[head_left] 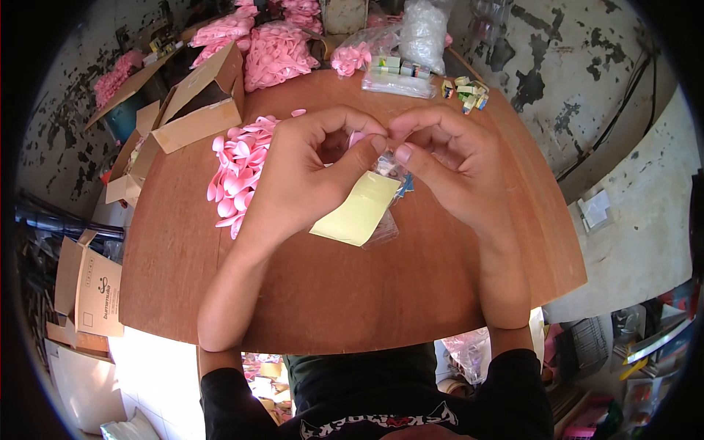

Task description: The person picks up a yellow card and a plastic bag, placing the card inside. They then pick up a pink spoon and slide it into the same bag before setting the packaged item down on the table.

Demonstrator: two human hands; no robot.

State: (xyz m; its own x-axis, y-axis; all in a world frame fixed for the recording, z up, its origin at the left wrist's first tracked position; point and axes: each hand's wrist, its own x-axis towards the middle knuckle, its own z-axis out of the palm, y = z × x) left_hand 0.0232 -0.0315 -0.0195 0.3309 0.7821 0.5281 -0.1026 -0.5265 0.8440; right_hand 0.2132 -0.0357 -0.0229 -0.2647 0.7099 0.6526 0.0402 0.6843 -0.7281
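Observation:
Both hands meet above the middle of the table, fingertips almost touching. My left hand (323,161) is closed in a pinch, and a pink piece (356,138), probably one of the pink plastic spoons, shows between its fingers. My right hand (458,165) also pinches with thumb and forefinger; what lies in that pinch is too small to make out. Below them is a pale yellow paper sheet (353,210), with clear plastic bags (383,229) partly under it. A loose pile of pink spoons (238,172) lies left of my left hand, partly hidden by the forearm.
An open cardboard box (198,110) stands at the table's back left. Behind are bags of pink pieces (280,55), a clear bag of white items (424,37) and small boxes (471,94). Another carton (99,290) sits off the left edge of the wooden table (381,301).

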